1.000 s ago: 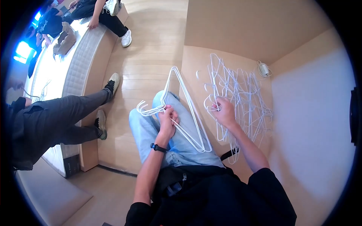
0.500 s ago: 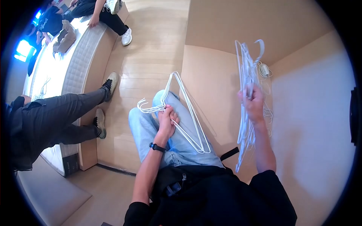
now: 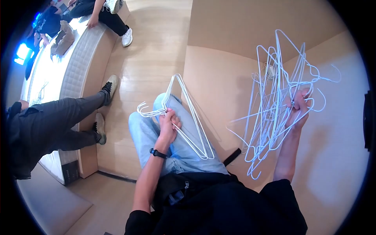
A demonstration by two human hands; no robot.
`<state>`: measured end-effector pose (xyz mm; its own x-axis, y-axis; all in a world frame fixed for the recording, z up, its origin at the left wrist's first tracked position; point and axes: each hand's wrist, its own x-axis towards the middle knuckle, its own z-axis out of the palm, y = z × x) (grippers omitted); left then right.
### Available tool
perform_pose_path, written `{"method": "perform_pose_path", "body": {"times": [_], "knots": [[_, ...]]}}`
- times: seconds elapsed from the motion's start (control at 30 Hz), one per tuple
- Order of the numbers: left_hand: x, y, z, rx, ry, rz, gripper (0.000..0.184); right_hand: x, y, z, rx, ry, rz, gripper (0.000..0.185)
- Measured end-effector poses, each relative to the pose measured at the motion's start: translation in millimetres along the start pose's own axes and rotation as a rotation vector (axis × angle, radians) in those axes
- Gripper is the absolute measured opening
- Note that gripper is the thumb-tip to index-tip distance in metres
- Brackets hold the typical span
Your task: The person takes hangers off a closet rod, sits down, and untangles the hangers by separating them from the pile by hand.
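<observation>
My left hand (image 3: 169,123) is closed round the necks of several white wire hangers (image 3: 192,105), which lie together in line over my knees with their hooks to the left. Off to the right, my right hand (image 3: 299,103) grips a tangled bunch of wire hangers (image 3: 274,109). These fan out at different angles, with hooks pointing right and down, and some hang crossed over one another. The two sets are apart. How many wires pass through the right fingers is hidden by the tangle.
A pale wooden panel (image 3: 219,74) and a wall (image 3: 333,117) stand close on my right. A white plug with cable (image 3: 270,71) is behind the hangers. To the left, a person in dark trousers (image 3: 66,121) is beside a white mattress (image 3: 74,74) bearing a paper bag (image 3: 62,39).
My right hand has moved right and turned, and its hangers have swung from a narrow bundle into a wide, tangled spread. My left hand keeps its hold on the other hangers.
</observation>
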<state>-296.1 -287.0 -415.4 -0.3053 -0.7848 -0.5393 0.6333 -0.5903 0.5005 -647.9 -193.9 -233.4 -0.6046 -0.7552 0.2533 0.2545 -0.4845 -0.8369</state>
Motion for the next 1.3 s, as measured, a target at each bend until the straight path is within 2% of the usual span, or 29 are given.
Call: {"method": "perform_pose_path", "body": {"times": [0.27, 0.53, 0.6, 0.7, 0.8, 0.87, 0.9, 0.93, 1.0, 1.03, 1.13, 1.2, 1.27, 1.3], "knots": [[-1, 0, 2, 0.005, 0.023, 0.005, 0.007, -2, -2, 0, 0.111, -0.054, -0.104, 0.018], [3, 0, -1, -0.004, 0.005, -0.001, 0.008, -9, -1, -55, 0.098, -0.054, -0.076, 0.013], [4, -1, -3, 0.002, 0.002, -0.002, 0.008, -21, -1, -64, -0.004, 0.19, -0.057, 0.011], [3, -1, -2, 0.01, 0.003, 0.004, 0.008, -33, 11, -126, 0.021, 0.196, 0.014, 0.01], [1, 1, 1, 0.01, 0.011, 0.009, 0.008, -50, 17, -144, 0.019, 0.153, 0.105, 0.007], [-1, 1, 4, 0.007, 0.01, 0.003, 0.008, -61, 18, -149, 0.126, 0.225, 0.211, 0.005], [-1, 2, 4, 0.004, 0.004, 0.0, 0.008, -68, 24, -161, 0.085, 0.269, 0.224, 0.015], [0, 2, 3, 0.002, 0.0, -0.002, 0.008, -73, 29, -166, 0.085, 0.273, 0.22, 0.015], [1, 1, 2, 0.004, -0.003, -0.007, 0.007, -84, 42, -178, 0.044, 0.234, 0.362, 0.023], [1, 1, 2, 0.001, -0.002, -0.003, 0.008, -88, 52, -189, 0.02, 0.301, 0.416, 0.03], [1, 1, 2, 0.004, -0.001, -0.001, 0.008, -99, 67, -201, 0.025, 0.39, 0.443, 0.032], [0, 2, 1, 0.008, 0.0, -0.005, 0.008, -103, 75, -208, 0.023, 0.396, 0.422, 0.027], [1, 1, 1, 0.001, 0.002, -0.005, 0.008, -111, 86, -230, 0.002, 0.496, 0.408, 0.018], [1, 1, 0, 0.0, 0.0, -0.005, 0.008, -118, 92, -234, -0.103, 0.531, 0.389, 0.013]]}}
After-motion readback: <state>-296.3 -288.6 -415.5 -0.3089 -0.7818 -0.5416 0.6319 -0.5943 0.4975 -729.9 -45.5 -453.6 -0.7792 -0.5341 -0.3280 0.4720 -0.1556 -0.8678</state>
